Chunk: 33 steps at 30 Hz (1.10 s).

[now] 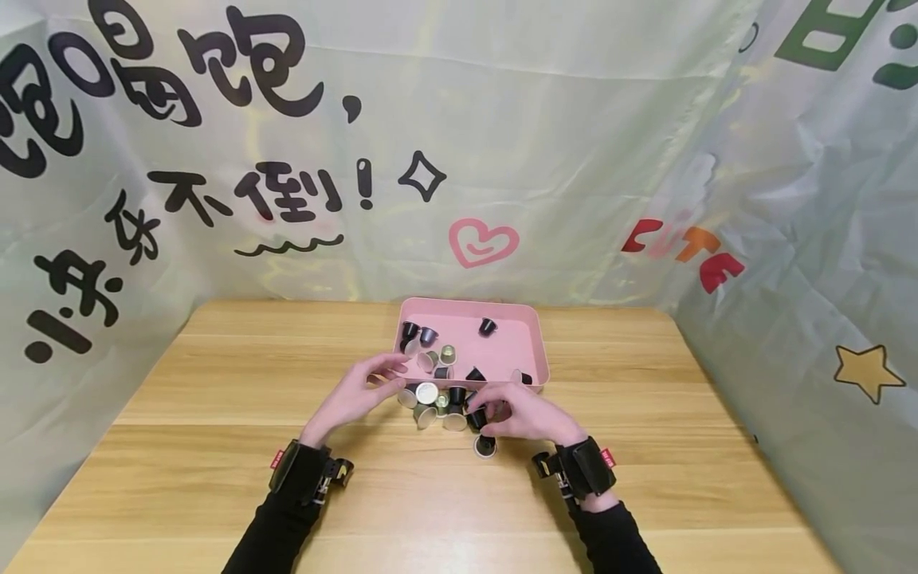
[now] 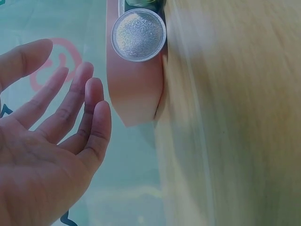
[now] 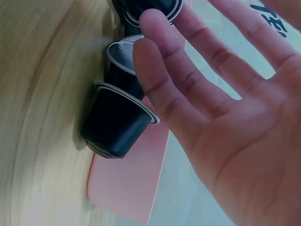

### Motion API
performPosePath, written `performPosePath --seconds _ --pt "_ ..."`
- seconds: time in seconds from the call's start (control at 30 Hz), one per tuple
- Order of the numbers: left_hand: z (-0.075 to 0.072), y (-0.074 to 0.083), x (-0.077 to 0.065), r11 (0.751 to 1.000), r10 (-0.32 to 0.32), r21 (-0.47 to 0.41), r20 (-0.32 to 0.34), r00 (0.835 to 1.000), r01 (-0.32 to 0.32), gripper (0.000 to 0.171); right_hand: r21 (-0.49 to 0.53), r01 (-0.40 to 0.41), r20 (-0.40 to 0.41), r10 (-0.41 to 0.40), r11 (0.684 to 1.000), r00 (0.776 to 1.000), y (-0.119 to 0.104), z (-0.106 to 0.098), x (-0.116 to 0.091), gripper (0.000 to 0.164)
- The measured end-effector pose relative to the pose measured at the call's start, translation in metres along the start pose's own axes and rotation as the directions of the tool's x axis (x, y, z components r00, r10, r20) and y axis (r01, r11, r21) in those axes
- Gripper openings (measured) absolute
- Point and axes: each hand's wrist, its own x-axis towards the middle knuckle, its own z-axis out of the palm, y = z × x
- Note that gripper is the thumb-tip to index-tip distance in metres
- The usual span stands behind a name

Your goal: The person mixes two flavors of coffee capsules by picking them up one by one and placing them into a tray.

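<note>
Several coffee capsules (image 1: 426,392) lie bunched on the table against the front wall of a pink tray (image 1: 512,351). My left hand (image 1: 366,388) hovers at the left end of the bunch, its fingers relaxed and apart; a silver-lidded capsule (image 2: 138,35) sits beyond the fingertips in the left wrist view. Over the right end is my right hand (image 1: 519,410), fingers loosely extended, the fingertips overlapping a black capsule (image 3: 153,5) in the right wrist view. A tilted black capsule (image 3: 117,121) lies below those fingers.
More capsules lie scattered inside the tray, among them a black capsule (image 1: 488,327) toward the back and a green-gold capsule (image 1: 448,354). One capsule (image 1: 484,446) sits nearest the front on the wooden table (image 1: 251,399). A printed cloth (image 1: 574,159) encloses the table's back and sides.
</note>
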Motion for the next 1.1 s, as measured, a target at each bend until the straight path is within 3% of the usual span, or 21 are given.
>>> performPosePath --seconds 0.27,0.53,0.87,1.1 --pt "-0.0005 0.0011 0.0006 1.0 0.01 0.013 0.006 1.0 -0.01 0.047 -0.064 -0.025 0.016 0.026 0.998 1.0 0.0 0.0024 0.0011 0.026" --pt "-0.0002 -0.0003 -0.0004 1.0 0.027 0.012 0.013 1.0 -0.027 0.047 -0.064 -0.051 0.022 0.053 0.997 0.998 -0.0012 0.0025 0.0004 0.025" --pt "-0.001 -0.0006 -0.0024 1.0 0.008 0.0 0.026 1.0 -0.008 0.048 -0.089 -0.05 0.013 0.051 0.995 0.999 -0.0014 0.0053 0.0019 0.022" --pt "-0.0014 -0.0004 -0.0015 0.999 0.036 0.0 0.048 0.998 -0.036 0.047 -0.107 -0.043 0.006 0.043 0.993 0.999 0.0004 0.008 0.0027 0.02"
